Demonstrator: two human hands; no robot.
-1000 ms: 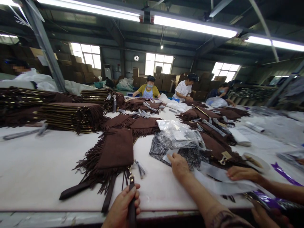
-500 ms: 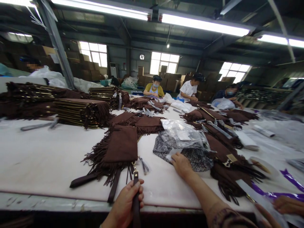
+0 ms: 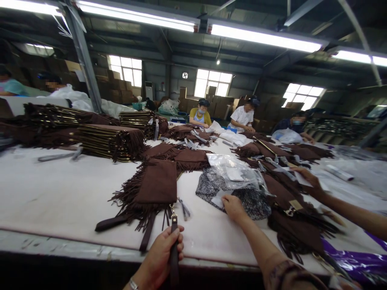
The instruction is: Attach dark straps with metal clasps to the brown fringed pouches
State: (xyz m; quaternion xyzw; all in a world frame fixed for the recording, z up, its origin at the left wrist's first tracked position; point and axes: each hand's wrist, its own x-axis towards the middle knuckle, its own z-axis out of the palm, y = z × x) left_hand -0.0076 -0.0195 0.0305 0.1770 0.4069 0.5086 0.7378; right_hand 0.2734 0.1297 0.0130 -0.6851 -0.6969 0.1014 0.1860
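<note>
My left hand (image 3: 165, 255) grips the dark brown wrist strap (image 3: 174, 245) at the table's front edge. By a gold clasp (image 3: 172, 209) the strap joins a brown fringed pouch (image 3: 159, 181) that lies flat on the table. Further right, my right hand (image 3: 235, 207) pinches a small whitish sheet (image 3: 218, 199) over a black-and-white speckled cloth (image 3: 208, 187). Part of that cloth lies under a clear plastic bag (image 3: 234, 170). Beside the clasp is a small grey-wrapped piece (image 3: 184, 208).
Stacks of brown pouches (image 3: 110, 141) stand at the left. More fringed pouches (image 3: 294, 225) lie at the right, near purple plastic (image 3: 353, 257). A co-worker's hand (image 3: 311, 181) reaches in there with a white sheet. Several people work across the table.
The view has shifted slightly. At the right, a co-worker's hand has come forward over the pouches with a white sheet. Both my hands keep nearly the same positions and grips.
</note>
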